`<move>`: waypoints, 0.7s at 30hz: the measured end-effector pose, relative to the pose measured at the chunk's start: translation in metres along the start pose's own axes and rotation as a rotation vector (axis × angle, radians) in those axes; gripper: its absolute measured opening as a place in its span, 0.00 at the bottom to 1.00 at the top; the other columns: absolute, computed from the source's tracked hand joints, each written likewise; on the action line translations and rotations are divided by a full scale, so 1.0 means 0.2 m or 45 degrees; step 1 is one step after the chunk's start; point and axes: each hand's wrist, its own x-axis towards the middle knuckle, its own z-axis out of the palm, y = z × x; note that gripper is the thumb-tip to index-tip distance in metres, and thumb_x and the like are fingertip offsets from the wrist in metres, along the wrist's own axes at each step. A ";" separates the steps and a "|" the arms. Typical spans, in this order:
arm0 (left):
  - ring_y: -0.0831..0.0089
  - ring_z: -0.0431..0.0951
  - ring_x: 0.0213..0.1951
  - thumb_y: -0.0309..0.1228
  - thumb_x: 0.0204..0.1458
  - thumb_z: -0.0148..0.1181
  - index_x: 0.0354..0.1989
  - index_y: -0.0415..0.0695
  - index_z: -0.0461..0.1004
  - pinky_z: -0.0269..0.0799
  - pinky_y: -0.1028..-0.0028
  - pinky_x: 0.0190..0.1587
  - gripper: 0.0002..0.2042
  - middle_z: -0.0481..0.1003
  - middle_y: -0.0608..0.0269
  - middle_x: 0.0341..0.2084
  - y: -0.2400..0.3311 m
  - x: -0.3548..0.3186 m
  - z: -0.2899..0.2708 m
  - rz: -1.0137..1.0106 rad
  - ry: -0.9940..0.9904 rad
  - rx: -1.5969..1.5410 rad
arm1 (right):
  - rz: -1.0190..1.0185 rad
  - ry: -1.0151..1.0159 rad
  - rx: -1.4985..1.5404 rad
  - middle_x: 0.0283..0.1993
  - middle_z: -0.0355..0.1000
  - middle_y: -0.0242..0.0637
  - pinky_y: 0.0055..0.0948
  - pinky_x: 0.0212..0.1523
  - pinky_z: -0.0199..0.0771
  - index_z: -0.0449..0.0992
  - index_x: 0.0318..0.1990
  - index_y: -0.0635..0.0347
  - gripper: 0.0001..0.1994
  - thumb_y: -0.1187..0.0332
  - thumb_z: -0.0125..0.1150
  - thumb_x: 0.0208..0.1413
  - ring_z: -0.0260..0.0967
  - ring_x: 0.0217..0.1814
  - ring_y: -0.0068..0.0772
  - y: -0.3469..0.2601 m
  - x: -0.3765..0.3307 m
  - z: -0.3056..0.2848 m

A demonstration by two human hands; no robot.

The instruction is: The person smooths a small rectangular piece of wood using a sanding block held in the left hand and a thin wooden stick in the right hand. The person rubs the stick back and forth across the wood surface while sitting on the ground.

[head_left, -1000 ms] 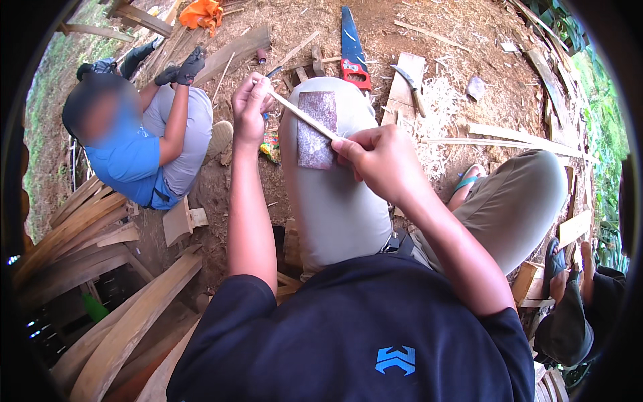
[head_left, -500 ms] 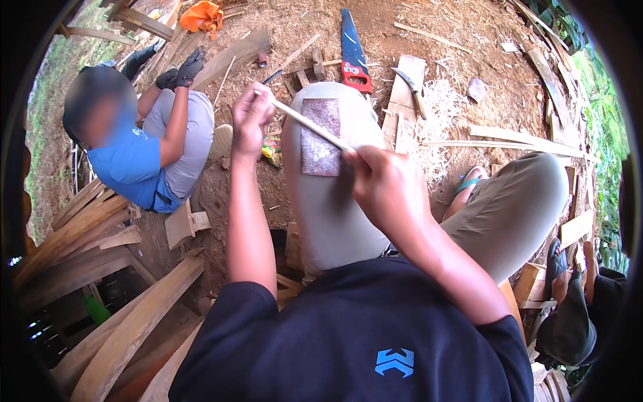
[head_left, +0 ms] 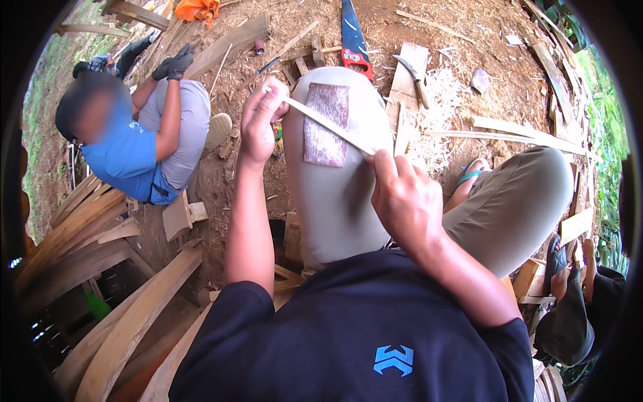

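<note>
A thin pale wooden strip (head_left: 328, 124) stretches slantwise between my two hands, above my raised knee. Its upper left end is pinched in my left hand (head_left: 262, 124); my right hand (head_left: 406, 191) grips the lower right end, fingers closed. Beneath the strip, a worn reddish-brown sheet of sandpaper (head_left: 326, 144) lies flat on the trouser leg over my knee. The strip crosses over the sheet; whether they touch I cannot tell.
Beyond my knee lie a handsaw (head_left: 353, 40) with a red handle and a knife (head_left: 416, 82) on a board (head_left: 410, 60). Wood shavings (head_left: 439, 100) cover the ground. At left sits a person (head_left: 127, 151) in blue with dark gloves. Curved planks (head_left: 144, 318) are stacked at lower left.
Both hands have moved a little to the right with the strip, the right hand also lower. The view has shifted slightly, and more of the sheet on my knee shows.
</note>
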 end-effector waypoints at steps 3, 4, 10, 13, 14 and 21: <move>0.85 0.52 0.20 0.37 0.68 0.42 0.28 0.47 0.60 0.47 0.80 0.23 0.14 0.57 0.73 0.20 -0.06 0.05 -0.07 0.087 0.086 -0.267 | -0.085 0.053 0.029 0.24 0.69 0.37 0.37 0.23 0.76 0.73 0.36 0.56 0.04 0.69 0.61 0.60 0.74 0.23 0.40 -0.04 0.11 0.01; 0.86 0.52 0.20 0.36 0.68 0.42 0.29 0.46 0.60 0.47 0.81 0.23 0.13 0.57 0.73 0.21 -0.09 0.06 -0.10 0.086 0.095 -0.297 | -0.128 0.096 0.022 0.24 0.69 0.37 0.37 0.24 0.76 0.72 0.36 0.56 0.04 0.69 0.61 0.59 0.74 0.23 0.40 -0.05 0.14 0.01; 0.87 0.52 0.21 0.35 0.68 0.44 0.32 0.45 0.62 0.46 0.82 0.23 0.11 0.56 0.73 0.22 -0.07 0.02 -0.08 0.074 0.138 -0.178 | 0.463 -0.375 0.936 0.26 0.74 0.54 0.46 0.35 0.74 0.75 0.33 0.68 0.18 0.61 0.51 0.68 0.79 0.36 0.47 -0.03 0.18 -0.10; 0.87 0.53 0.21 0.34 0.67 0.44 0.33 0.45 0.63 0.46 0.82 0.23 0.10 0.57 0.74 0.22 -0.04 0.00 -0.05 0.086 0.162 -0.152 | 0.593 -0.502 1.195 0.27 0.74 0.53 0.44 0.38 0.72 0.77 0.34 0.70 0.19 0.61 0.50 0.69 0.76 0.34 0.47 0.02 0.21 -0.08; 0.87 0.53 0.22 0.34 0.67 0.45 0.32 0.45 0.63 0.46 0.82 0.23 0.10 0.57 0.75 0.22 -0.03 0.00 -0.04 0.089 0.182 -0.162 | 0.587 -0.536 1.174 0.26 0.73 0.52 0.42 0.38 0.72 0.77 0.35 0.70 0.19 0.61 0.50 0.69 0.75 0.32 0.45 0.03 0.22 -0.08; 0.88 0.54 0.22 0.35 0.67 0.48 0.30 0.46 0.66 0.47 0.81 0.24 0.12 0.57 0.77 0.21 -0.01 0.01 0.06 0.102 0.294 0.056 | 0.694 -0.663 1.209 0.23 0.67 0.40 0.34 0.33 0.66 0.75 0.33 0.67 0.18 0.59 0.51 0.69 0.64 0.26 0.31 0.10 0.13 -0.03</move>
